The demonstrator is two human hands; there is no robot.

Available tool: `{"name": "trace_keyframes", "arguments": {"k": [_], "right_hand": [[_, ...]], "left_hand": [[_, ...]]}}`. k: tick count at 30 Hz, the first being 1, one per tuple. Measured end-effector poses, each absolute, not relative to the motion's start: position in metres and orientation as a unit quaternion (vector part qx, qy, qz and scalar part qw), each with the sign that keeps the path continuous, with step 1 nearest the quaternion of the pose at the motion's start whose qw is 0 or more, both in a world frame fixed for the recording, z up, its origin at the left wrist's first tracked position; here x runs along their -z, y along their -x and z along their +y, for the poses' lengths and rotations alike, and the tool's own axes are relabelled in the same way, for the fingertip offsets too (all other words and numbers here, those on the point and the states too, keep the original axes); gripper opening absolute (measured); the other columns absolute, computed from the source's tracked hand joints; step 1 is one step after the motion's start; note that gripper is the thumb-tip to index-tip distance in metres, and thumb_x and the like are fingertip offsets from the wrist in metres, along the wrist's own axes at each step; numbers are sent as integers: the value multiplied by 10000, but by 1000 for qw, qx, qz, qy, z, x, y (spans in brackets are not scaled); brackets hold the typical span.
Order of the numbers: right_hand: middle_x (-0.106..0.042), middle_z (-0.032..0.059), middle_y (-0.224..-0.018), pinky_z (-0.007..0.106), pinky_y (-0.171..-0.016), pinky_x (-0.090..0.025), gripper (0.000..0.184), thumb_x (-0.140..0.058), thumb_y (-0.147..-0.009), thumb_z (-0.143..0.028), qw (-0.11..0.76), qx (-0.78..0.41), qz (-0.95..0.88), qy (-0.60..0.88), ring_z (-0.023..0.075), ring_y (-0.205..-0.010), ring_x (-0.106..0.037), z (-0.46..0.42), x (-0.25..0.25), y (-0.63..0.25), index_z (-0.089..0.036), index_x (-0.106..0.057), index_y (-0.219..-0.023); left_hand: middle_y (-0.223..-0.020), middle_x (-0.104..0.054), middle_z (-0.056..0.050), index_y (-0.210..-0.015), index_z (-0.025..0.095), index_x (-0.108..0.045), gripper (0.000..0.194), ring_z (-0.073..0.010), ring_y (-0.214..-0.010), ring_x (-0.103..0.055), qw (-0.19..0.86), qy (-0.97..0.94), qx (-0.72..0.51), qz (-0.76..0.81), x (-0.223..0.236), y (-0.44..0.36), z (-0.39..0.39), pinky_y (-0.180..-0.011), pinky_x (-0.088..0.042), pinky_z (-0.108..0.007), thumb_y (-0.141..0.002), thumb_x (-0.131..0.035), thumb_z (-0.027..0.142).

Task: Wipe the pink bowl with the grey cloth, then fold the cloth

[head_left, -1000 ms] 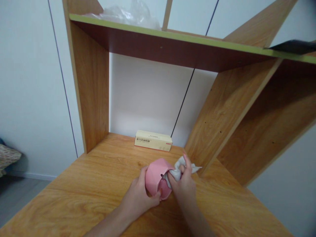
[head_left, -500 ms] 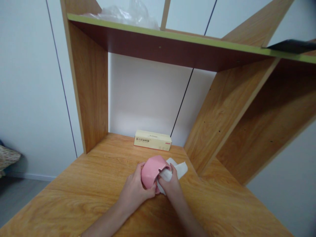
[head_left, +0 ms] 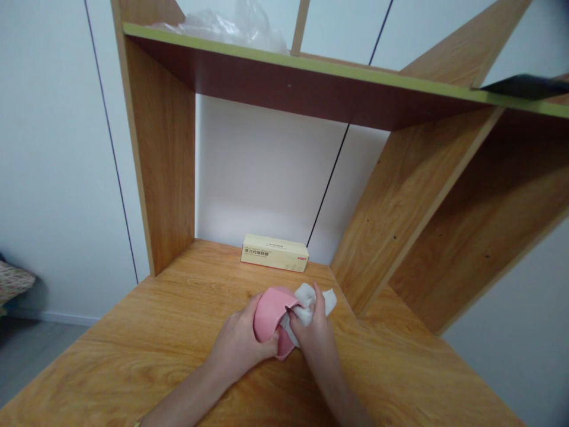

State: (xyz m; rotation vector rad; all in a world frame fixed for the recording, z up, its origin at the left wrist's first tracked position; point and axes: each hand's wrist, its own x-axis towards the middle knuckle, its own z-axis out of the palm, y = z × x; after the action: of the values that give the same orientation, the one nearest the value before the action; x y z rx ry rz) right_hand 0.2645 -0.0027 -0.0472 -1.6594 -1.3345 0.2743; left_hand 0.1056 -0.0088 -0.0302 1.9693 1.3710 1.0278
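Note:
A pink faceted bowl point(head_left: 271, 308) is tipped on its side above the desk, its opening facing right. My left hand point(head_left: 243, 338) is closed around its left side, with the thumb over the near rim. A dark notch or mark shows at the rim. In my right hand point(head_left: 313, 326) is a crumpled white cloth or tissue point(head_left: 306, 295), gripped at the bowl's mouth. Part of the white piece reaches into the bowl, and a loose end sticks out to the right of my fingers. The inside of the bowl is mostly hidden.
A cream box point(head_left: 274, 253) with printed lettering stands at the back of the wooden desk point(head_left: 146, 332). Overhead runs a shelf point(head_left: 284, 77) with clear plastic wrapping point(head_left: 235, 26) and a dark flat object point(head_left: 524, 86). Wooden uprights point(head_left: 162, 160) flank the space.
My right hand has drawn slightly outward from the bowl's mouth, its index finger now raised over the white piece. The bowl has turned a little, showing more of its lower inside.

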Motion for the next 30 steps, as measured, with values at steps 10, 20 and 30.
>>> {"name": "trace_keyframes", "arguments": {"k": [10,20,30], "right_hand": [[-601,100,-1084,310,-658,-472,674,-530,-706,-305,403,-16,-608,683,251,-850,-625,-12,35,-273,-219,-285,-1327],[-634,79,-916,299,-633,-474,719,-530,-697,-295,481,-143,-568,653,223,-766,-626,-6,43,-270,-167,-245,-1345],[-546,117,-1142,293,-815,-453,622,-445,-758,-304,537,-205,-519,633,202,-996,-568,-4,48,-264,-141,-256,-1328]], "left_hand": [[-1009,-655,-79,-1201,207,-499,596,-273,-880,-609,283,-719,-378,511,25,-105,-11,-771,-453,-349,-625,-611,313],[-1037,-646,-54,-1175,208,-524,568,-240,-913,-600,303,-708,-403,494,16,-106,-15,-796,-456,-310,-616,-613,259],[-1266,-479,-128,-1318,152,-296,694,-246,-1092,-504,355,-693,-447,440,27,-102,-10,-910,-400,-352,-739,-551,439]]}}
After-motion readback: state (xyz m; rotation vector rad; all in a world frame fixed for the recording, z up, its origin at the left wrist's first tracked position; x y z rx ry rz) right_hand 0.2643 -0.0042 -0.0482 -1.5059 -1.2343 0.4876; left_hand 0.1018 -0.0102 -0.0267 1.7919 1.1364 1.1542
